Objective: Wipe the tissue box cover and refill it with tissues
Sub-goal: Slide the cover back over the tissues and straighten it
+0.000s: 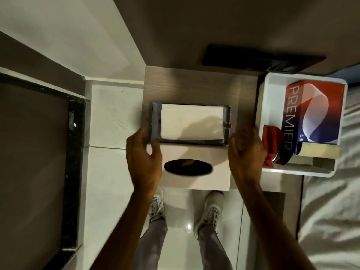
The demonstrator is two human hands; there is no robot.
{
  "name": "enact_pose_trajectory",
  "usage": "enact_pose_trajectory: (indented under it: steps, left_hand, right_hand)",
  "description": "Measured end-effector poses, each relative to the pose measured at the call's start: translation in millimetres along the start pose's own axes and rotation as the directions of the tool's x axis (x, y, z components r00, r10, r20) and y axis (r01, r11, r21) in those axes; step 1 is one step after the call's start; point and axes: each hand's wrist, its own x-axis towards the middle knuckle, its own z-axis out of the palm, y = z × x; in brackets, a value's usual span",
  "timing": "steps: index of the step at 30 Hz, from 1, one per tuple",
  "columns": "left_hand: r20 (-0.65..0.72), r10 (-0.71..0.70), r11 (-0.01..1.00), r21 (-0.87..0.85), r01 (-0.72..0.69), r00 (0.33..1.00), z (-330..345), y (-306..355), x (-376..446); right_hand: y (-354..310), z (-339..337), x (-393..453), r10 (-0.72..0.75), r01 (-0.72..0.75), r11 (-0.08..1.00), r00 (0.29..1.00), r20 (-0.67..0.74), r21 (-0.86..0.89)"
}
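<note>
Now | tray (224, 121): tissues (191, 120) | bin (262, 106): Premier box (315, 114), red cloth (271, 141)

A white tissue box cover (196, 168) with a dark oval slot is held at its two ends over the front edge of the wooden counter (194, 84) — the left hand (144, 152) at one end, the right hand (246, 151) at the other. Just behind it, a dark open base (155, 121) with a white tissue stack (191, 119) inside is seen. To the right, a white tray (270, 98) holds a "PREMIER" tissue box (315, 114) and a red cloth (271, 141) — beside a bed (335, 211).
</note>
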Motion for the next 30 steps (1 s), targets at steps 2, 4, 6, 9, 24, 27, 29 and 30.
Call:
enact_pose_trajectory:
  steps: [2,4,6,9,24,27,29,30]
  left_hand:
    - [0.073,-0.162,0.987,0.036,0.159,0.984,-5,-22,-19]
    - [0.187,-0.268,0.964,0.049,0.263,0.945,-4,-37,-31]
    - [0.238,-0.287,0.958,0.076,0.277,0.928,0,-42,-39]
    - [0.222,-0.277,0.959,0.127,0.254,0.935,7,-42,-42]
    - [0.215,-0.077,0.99,0.136,0.049,0.974,4,36,45]
    - [0.233,-0.085,0.985,0.166,0.047,0.969,12,37,57]
    - [0.236,-0.094,0.983,0.179,0.052,0.967,16,35,60]
    - [0.236,-0.097,0.982,0.179,0.055,0.967,17,34,61]
  right_hand:
    - [21,-5,-27,0.159,-0.164,0.984,0.985,0.072,0.067]
    - [32,-1,-50,0.245,-0.268,0.959,0.946,0.213,0.089]
    - [39,10,-67,0.24,-0.27,0.96,0.926,0.293,0.067]
    - [42,26,-79,0.249,-0.275,0.959,0.93,0.271,0.061]
    - [-22,17,18,0.136,-0.145,0.987,0.984,0.118,0.071]
    - [-23,24,26,0.136,-0.142,0.986,0.987,0.083,0.083]
    - [-23,26,27,0.138,-0.144,0.986,0.988,0.075,0.087]
    - [-22,27,28,0.141,-0.148,0.985,0.987,0.081,0.089]
